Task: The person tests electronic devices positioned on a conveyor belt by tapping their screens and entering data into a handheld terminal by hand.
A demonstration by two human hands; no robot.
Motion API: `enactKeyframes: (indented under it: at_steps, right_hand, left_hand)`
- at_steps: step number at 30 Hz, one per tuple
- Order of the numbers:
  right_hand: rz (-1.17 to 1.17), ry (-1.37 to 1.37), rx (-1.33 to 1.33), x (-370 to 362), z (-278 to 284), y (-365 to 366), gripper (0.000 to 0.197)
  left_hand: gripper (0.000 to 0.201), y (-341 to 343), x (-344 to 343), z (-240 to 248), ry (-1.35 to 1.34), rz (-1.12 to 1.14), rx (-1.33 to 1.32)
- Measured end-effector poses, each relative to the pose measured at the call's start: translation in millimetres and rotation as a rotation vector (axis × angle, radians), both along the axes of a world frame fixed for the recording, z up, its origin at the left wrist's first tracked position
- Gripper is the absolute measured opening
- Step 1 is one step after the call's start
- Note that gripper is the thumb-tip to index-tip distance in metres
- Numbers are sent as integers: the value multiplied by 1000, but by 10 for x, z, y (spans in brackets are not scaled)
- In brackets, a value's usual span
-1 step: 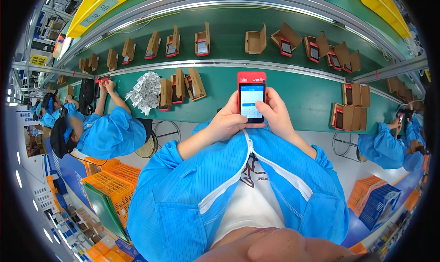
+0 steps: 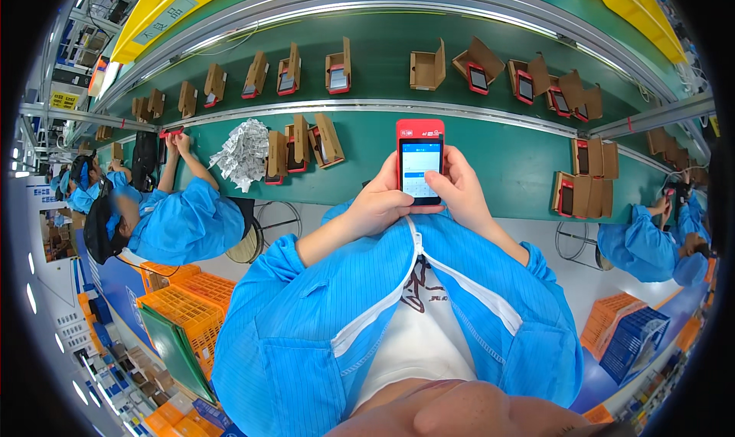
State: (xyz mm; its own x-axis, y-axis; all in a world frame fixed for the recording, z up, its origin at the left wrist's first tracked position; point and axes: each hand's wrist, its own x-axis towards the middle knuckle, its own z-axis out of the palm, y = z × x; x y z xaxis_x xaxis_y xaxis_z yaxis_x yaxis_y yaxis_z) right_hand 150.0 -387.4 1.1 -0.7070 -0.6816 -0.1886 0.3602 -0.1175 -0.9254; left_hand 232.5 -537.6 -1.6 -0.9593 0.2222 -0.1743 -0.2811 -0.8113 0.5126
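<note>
In front of my chest is a red handheld payment terminal (image 2: 419,160) with a lit touchscreen, held upright in both hands. My left hand (image 2: 380,201) is closed round its lower left side, the thumb along the bottom of the screen. Gripping the right side, my right hand (image 2: 462,190) has its thumb on the lower right of the screen. Fingers behind the device are hidden. Beyond it lies the green bench top (image 2: 490,154). To the left on the bench stand several open cardboard boxes (image 2: 328,142) with red terminals, beside a heap of printed paper slips (image 2: 242,155).
On the raised green shelf (image 2: 383,54) stand open boxes, most with red terminals; one box (image 2: 426,70) shows no terminal. More boxes (image 2: 586,192) sit at the bench's right. Co-workers in blue sit at left (image 2: 184,223) and right (image 2: 639,238). Orange crates (image 2: 191,314) stand behind left.
My right thumb has shifted very slightly on the screen, and the picture on the screen differs a little. At the far right, a co-worker's hands and the device in them have moved slightly.
</note>
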Motion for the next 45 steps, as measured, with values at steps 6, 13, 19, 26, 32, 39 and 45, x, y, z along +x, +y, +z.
enactKeyframes:
  at_steps: [6,13,19,26,32,39,45]
  right_hand:
    - [-37,-4,14,-13,-35,-28,30]
    - [-57,4,57,-49,-116,-89,25]
    - [117,-134,366,12,-293,65,41]
    - [-50,-513,25,-248,-701,-286,35]
    - [-312,-235,348,-1587,-2537,-822,37]
    - [-732,-564,182,-2429,-3483,-810,40]
    - [-269,-728,200,-1828,-3422,-1488,45]
  left_hand:
    - [83,4,-6,-61,29,-7,-30]
    - [82,-53,1,-52,-15,14,-53]
    - [78,-197,-64,-233,-33,142,-160]
    - [69,-373,-186,-434,-238,213,-178]
    - [54,-731,-154,-659,-392,105,-156]
    - [42,-1156,-187,-801,-491,161,-125]
    - [41,-1353,-286,-980,-564,187,-91]
